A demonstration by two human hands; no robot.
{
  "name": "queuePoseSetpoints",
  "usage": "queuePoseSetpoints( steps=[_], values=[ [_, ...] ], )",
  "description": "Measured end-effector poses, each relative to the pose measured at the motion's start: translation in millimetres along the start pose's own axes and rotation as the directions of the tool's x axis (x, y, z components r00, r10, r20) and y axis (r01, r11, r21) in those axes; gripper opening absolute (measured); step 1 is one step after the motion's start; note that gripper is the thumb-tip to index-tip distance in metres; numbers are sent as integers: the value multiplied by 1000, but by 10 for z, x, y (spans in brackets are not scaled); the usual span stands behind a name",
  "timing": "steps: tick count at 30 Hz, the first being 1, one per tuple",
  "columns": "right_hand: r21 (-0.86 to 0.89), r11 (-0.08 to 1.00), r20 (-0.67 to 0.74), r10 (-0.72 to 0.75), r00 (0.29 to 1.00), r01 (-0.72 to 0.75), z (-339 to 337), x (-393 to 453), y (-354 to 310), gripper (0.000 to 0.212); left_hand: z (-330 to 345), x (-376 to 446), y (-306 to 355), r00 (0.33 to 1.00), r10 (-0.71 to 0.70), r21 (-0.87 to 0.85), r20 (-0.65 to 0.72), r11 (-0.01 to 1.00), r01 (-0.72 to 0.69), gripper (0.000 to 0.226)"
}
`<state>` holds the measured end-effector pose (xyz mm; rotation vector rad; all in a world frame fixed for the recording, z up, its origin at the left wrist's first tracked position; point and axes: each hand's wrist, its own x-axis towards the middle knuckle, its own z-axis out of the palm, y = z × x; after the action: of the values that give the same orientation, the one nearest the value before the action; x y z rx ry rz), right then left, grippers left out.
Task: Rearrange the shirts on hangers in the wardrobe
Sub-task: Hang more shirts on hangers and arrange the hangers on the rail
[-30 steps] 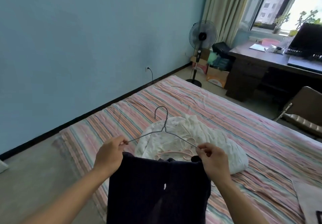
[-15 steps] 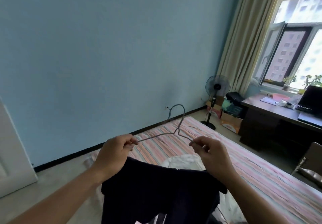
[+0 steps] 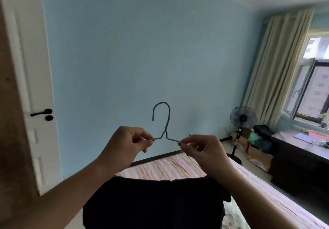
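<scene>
Your left hand and right hand pinch the hanger, fingers clamped on each shoulder. Its hook points up, shoulders level between them. The dark shirt hangs below.

Two bare forearms reach up from the lower corners of the head-camera view, ending in the left hand and the right hand. No sleeve, cuff, watch, ring or glove shows on either arm from the frame's edge to the fingertips. The fingernails are short and unpainted. Knuckle creases and tendon lines stand out on the backs of both hands. The rest of the person lies outside the view.
</scene>
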<state>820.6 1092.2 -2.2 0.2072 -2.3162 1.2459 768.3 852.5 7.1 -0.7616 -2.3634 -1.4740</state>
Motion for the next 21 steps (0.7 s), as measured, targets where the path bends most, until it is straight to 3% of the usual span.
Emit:
queuePoseSetpoints(
  steps=[4,7,13,21],
  values=[
    [10,998,82,-67,994,66,138,59,-277,5,-344,-189,93,997,-35,-28,-63,999,33,13],
    [80,990,220,-128,967,113,237,107,-471,8,-572,-365,154,990,-68,-34,-125,997,64,15],
    [246,952,444,-278,852,182,519,256,-743,6,-922,-740,283,952,-134,-22,-274,991,134,17],
    [437,850,549,-511,661,294,1054,362,-1110,12,-1318,-1357,611,872,-245,83,-424,948,306,7]
  ],
)
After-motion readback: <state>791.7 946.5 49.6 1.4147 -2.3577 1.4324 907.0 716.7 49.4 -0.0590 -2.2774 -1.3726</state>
